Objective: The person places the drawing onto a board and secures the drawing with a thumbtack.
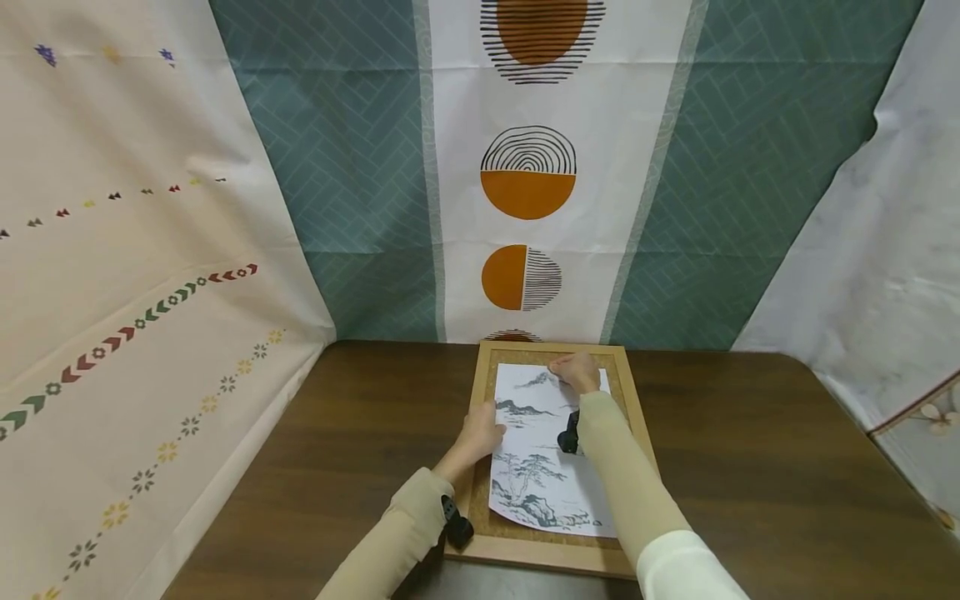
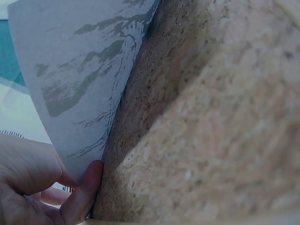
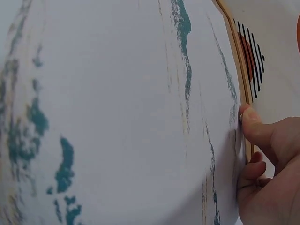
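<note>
Head view shows the left hand (image 1: 480,435) at the left edge of a printed sheet (image 1: 547,467), about halfway along it; the left wrist view shows its fingers (image 2: 84,192) curled and pinching that edge, which is lifted a little off the cork board (image 2: 211,140) beneath. The right hand (image 1: 576,371) is at the sheet's far edge, near its far right corner, and the right wrist view shows its thumb (image 3: 253,124) and curled fingers pinching the paper beside the wooden frame (image 3: 236,61). The sheet, an ink landscape of trees and hills, lies within the framed cork board, which sits at the middle of the dark wooden table (image 1: 750,467), reaching from its near edge to its far edge. Patterned cloths (image 1: 528,175) hang behind and to both sides of the table.
</note>
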Available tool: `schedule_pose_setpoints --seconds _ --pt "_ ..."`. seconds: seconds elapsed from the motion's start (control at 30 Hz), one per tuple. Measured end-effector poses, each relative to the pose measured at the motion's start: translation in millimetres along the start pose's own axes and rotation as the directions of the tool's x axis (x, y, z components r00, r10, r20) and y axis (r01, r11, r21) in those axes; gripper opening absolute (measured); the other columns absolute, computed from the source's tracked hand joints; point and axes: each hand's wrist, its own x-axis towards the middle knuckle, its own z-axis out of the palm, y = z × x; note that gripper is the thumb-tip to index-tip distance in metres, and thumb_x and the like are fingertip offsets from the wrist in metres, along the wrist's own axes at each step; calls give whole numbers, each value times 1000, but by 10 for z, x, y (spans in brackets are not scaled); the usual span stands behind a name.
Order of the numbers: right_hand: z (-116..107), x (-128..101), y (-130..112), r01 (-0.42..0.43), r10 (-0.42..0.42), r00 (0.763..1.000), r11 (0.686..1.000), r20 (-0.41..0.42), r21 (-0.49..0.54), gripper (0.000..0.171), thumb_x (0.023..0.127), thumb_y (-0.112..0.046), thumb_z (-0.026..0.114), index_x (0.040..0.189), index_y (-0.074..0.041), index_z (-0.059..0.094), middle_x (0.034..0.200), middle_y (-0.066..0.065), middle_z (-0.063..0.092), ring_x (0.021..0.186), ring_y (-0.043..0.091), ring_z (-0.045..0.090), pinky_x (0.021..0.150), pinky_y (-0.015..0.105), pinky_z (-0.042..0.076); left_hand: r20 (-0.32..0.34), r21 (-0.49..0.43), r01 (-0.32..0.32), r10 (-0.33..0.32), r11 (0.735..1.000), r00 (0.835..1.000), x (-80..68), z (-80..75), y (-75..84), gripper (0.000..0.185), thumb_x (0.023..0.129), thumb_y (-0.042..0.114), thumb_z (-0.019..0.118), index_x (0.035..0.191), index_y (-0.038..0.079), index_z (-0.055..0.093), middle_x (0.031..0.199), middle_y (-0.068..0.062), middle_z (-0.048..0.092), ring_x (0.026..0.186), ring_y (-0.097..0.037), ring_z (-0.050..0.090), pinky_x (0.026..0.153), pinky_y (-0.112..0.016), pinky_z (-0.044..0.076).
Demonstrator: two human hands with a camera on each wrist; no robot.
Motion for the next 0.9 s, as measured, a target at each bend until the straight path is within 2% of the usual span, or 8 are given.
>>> schedule_pose_setpoints --seconds 0.23,0.5,0.63,0.73,0.77,0.8,0.87,0.9 --pt "-23 -50 59 17 -19 999 999 -46 -30 22 90 -24 68 100 -6 76 105 12 73 91 27 65 79 38 50 0 -8 -13 13 1000 1000 -17 45 35 44 90 2 63 127 -16 50 125 -33 57 114 -44 58 79 -45 53" --pt "-43 -75 102 -38 47 991 996 -128 75 14 86 -18 71 98 -10 72 104 10 71 80 20 57 67 30 42 24 -40 -30 31 999 999 -40 58 107 50 92 2 61 135 -16 44 134 -34 50 122 -45 52 85 -49 52" --pt "-101 -53 155 -29 32 999 996 -42 80 21 93 -24 60 103 -9 71 111 13 68 86 22 58 69 31 44 29 -34 -30 31 999 999 -33 63 102 49 92 3 60 135 -15 44 135 -34 50 125 -46 50 90 -50 51" --pt "-167 -42 207 -37 27 998 988 63 149 34 100 -30 47 116 -7 66 124 14 61 96 21 55 76 31 45 32 -24 -49 50 999 998 -33 44 65 48 91 3 61 133 -17 45 133 -34 51 123 -46 51 88 -49 52" --pt "-184 -29 221 -41 24 996 981 89 189 37 102 -29 42 118 -5 65 120 14 61 93 19 54 76 30 45 31 -21 -57 57 998 998 -35 31 50 48 91 3 61 132 -17 45 133 -35 51 121 -46 52 84 -47 52" --pt "-201 -19 232 -51 24 993 972 117 231 39 103 -28 40 121 -3 63 119 13 60 91 17 53 76 28 44 25 -20 -64 65 998 998 -37 14 34 48 90 3 62 131 -17 46 131 -35 52 117 -45 56 82 -46 53" --pt "-227 -7 249 -53 8 988 954 153 294 39 104 -23 36 124 0 60 114 11 59 86 14 51 76 25 42 12 -24 -83 83 996 996 -37 -22 -1 47 89 2 63 129 -17 49 105 -28 65 90 -35 66 66 -37 52" --pt "-235 1 256 -50 -4 986 945 165 324 39 104 -20 36 124 3 59 109 11 59 81 12 50 74 23 42 4 -25 -86 86 996 996 -40 -42 -12 46 88 2 64 127 -17 51 91 -22 66 76 -29 65 61 -33 50"
